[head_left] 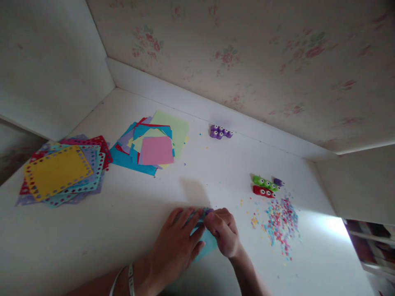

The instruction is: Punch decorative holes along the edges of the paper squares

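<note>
My left hand (177, 236) lies flat with its fingers spread, pressing on a light blue sheet of paper (207, 246). At the sheet's far edge my right hand (224, 231) is closed around a small purple paper punch (209, 211), its thumb pressing down on it. Most of that punch is hidden by my fingers. Tiny punched bits lie by the paper edge. Much of the sheet is covered by my left hand.
Left lies a pile of papers with punched borders, a yellow sheet (58, 172) on top. Beyond are uncut coloured papers, topped by a pink sheet (157, 150). Purple punches (219, 131) stand near the wall; green (264, 182) and red punches (263, 191) lie right, beside scattered confetti (282, 222).
</note>
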### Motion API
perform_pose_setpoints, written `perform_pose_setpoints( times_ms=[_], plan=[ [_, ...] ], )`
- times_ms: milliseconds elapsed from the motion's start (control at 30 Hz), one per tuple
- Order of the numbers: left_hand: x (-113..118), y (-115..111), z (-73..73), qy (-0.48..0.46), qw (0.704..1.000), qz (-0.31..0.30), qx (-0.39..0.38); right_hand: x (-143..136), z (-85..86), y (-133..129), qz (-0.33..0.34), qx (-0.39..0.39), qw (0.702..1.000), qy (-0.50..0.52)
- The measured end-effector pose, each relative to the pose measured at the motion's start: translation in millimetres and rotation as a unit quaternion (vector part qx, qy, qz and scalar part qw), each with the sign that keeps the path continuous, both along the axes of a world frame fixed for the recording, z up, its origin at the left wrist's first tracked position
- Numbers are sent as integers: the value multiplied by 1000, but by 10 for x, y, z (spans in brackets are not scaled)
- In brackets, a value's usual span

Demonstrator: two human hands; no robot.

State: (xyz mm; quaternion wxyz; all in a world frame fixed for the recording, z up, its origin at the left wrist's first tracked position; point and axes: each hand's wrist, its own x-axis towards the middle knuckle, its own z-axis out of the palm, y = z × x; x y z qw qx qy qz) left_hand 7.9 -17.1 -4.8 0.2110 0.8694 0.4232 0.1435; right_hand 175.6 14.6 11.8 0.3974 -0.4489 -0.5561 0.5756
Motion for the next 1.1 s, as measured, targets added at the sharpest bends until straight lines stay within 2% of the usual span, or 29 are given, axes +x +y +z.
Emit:
perform_pose_setpoints(
  times_ms=[133, 233, 367, 467, 567, 633, 700, 767, 900, 1000, 1100],
  plan=[
    [17, 9, 19, 0, 1000, 7, 3, -21, 24, 20, 17, 15, 999, -25],
    [16, 7, 31, -3, 1000, 4, 10, -19, -27, 11, 20, -3, 1000, -17],
    [11, 3, 14, -4, 999, 3, 37, 10, -110, 2, -31, -37, 998, 39],
    [12, 1, -5, -4, 998, 4, 58, 76, -33, -14, -91, -16, 994, 51],
    [10, -7, 3, -4, 998, 3, 64, 181, 142, -75, -112, 55, 987, -99],
    [9, -12, 21, -3, 998, 2, 64, 257, 211, -145, -70, 113, 961, -244],
    [8, -11, 37, -3, 998, 2, 60, 334, 193, -231, -26, 155, 931, -329],
    [7, -6, 45, -4, 998, 1, 55, 415, 114, -319, -25, 178, 914, -363],
    [0, 5, 42, -6, 999, -5, 43, 584, -14, -453, -99, 216, 891, -387],
    [-6, 6, 34, -5, 999, -6, 41, 695, 12, -508, -150, 221, 878, -397],
    [-7, 8, 26, -4, 999, -5, 47, 795, 93, -527, -196, 191, 876, -396]
  ],
)
